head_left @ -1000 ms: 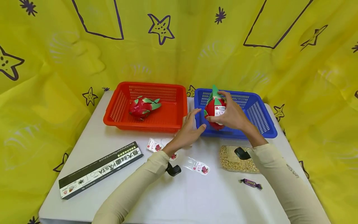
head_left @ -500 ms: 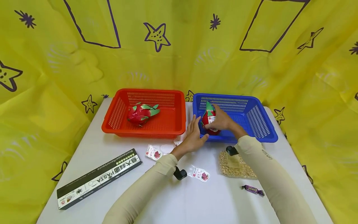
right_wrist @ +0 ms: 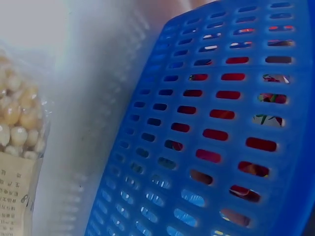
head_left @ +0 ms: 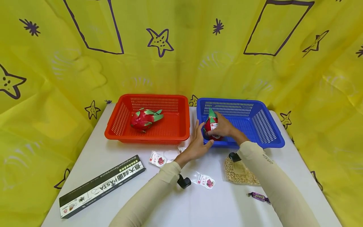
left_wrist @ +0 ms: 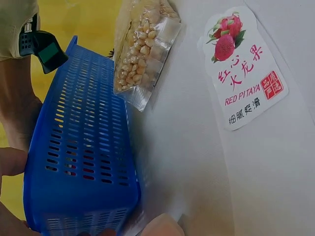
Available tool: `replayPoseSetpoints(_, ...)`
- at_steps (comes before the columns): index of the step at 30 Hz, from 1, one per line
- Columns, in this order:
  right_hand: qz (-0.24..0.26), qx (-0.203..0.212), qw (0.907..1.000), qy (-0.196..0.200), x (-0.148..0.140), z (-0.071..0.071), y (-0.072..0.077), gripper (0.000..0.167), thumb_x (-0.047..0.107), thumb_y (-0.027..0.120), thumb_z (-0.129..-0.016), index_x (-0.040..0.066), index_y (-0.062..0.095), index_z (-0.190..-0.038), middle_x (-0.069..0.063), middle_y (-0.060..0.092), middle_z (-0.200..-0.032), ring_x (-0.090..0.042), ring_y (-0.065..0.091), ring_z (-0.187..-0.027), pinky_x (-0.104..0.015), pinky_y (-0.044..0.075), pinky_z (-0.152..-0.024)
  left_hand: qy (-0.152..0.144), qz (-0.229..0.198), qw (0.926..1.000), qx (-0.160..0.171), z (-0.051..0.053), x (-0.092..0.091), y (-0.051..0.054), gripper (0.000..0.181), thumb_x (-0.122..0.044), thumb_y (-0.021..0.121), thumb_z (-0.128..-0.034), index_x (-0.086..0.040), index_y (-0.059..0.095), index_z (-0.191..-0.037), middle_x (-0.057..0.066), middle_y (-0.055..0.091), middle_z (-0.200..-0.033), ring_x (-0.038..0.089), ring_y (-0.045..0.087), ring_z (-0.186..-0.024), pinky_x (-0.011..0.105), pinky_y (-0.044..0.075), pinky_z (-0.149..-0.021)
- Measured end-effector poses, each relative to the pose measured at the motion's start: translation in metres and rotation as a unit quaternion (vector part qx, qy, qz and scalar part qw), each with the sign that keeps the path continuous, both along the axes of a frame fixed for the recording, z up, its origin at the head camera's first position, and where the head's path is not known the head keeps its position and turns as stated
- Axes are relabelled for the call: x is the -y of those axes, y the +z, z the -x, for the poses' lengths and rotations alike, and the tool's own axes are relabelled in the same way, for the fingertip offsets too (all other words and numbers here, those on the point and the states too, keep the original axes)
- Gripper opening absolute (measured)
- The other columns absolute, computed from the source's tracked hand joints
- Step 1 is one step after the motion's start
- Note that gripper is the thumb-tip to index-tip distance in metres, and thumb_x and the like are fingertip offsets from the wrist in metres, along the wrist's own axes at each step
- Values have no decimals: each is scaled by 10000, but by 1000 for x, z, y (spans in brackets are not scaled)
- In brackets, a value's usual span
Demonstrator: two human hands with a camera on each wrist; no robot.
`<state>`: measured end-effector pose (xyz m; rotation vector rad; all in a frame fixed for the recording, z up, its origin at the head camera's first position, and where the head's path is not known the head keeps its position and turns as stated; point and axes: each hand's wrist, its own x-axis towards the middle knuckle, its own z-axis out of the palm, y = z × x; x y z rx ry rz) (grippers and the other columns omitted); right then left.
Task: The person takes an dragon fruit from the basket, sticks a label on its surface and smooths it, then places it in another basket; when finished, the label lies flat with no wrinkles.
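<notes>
A red dragon fruit [head_left: 209, 126] with green leaf tips stands upright in the left end of the blue basket [head_left: 263, 126], a white label on its front. My right hand [head_left: 225, 126] grips it from the right and partly covers it. My left hand [head_left: 195, 146] lies at the basket's front left corner, fingers straight and thumb spread; whether it touches the rim cannot be told. Another dragon fruit [head_left: 144, 120] lies on its side in the red basket [head_left: 181, 135]. Through the blue basket's slots [right_wrist: 221, 114] the right wrist view shows bits of red fruit.
Nearer on the white table lie a long pasta box [head_left: 102, 186], several small printed labels in clear sleeves, one a Red Pitaya label [left_wrist: 246, 69], a bag of pale kernels [head_left: 239, 173] and a purple wrapped candy [head_left: 258, 197]. A yellow curtain [head_left: 181, 72] hangs behind.
My right hand has lowered the labelled dragon fruit from above the blue basket down into its left end. My left hand has shifted slightly right, to the basket's corner. The head view has tilted up.
</notes>
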<state>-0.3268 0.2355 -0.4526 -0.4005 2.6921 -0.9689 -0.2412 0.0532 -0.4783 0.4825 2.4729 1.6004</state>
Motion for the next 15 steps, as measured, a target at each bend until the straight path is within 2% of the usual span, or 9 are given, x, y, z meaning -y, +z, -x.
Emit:
replayPoseSetpoints(4, 105, 44, 9999, -31, -2, -1, 0, 1055, 241, 866, -849, -104, 201, -1592, -325, 566, -1305, -433, 640, -1117, -537, 601, -939, -18, -56, 10000, 32, 0, 1, 0, 864, -252, 622, -1049, -113, 60, -1690, 96, -153, -1778, 389, 114, -1636, 610, 70, -1305)
replayPoseSetpoints(10, 106, 163, 9998, -69, -4, -2, -1, 1090, 272, 861, -855, -97, 165, -1609, -324, 561, -1320, -432, 640, -1127, -529, 605, -940, 14, -24, 9999, 126, -1, 0, 0, 862, -275, 624, -1051, -133, 66, -1692, 97, -144, -1781, 412, 129, -1629, 604, 113, -1303)
replayPoseSetpoints(15, 50, 298, 9995, -105, -3, 0, -2, 1133, 313, 840, -866, -87, 106, -1631, -335, 550, -1343, -441, 637, -1142, -540, 595, -964, -38, -15, 9998, 184, -2, 2, 1, 854, -287, 611, -1061, -137, 53, -1690, 80, -170, -1777, 401, 141, -1630, 625, 41, -1300)
